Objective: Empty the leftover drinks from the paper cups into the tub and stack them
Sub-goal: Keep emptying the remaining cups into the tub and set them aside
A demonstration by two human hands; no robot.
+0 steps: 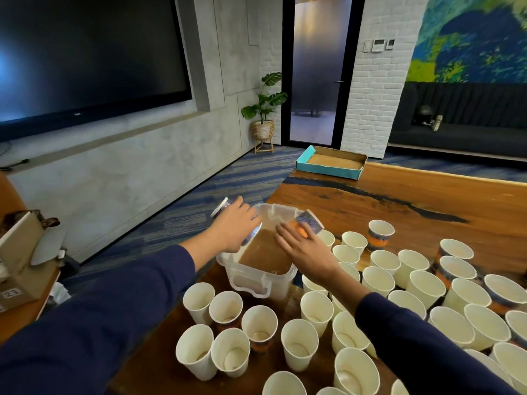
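1. Even, moderately bright indoor light; the tabletop (399,201) carries a soft sheen at right of centre.
2. A bluish glow reflects on the dark screen (85,52) at the far left edge.
3. Wide-angle bending curves walls and sleeves toward the frame edges.
4. Upper right mural (470,38) is smeared with blur; overall detail is soft.

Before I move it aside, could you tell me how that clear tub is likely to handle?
The tub holds much brown liquid, so it is probably heavy and apt to slosh. Its thin clear walls may flex. It also sits near the table edge.
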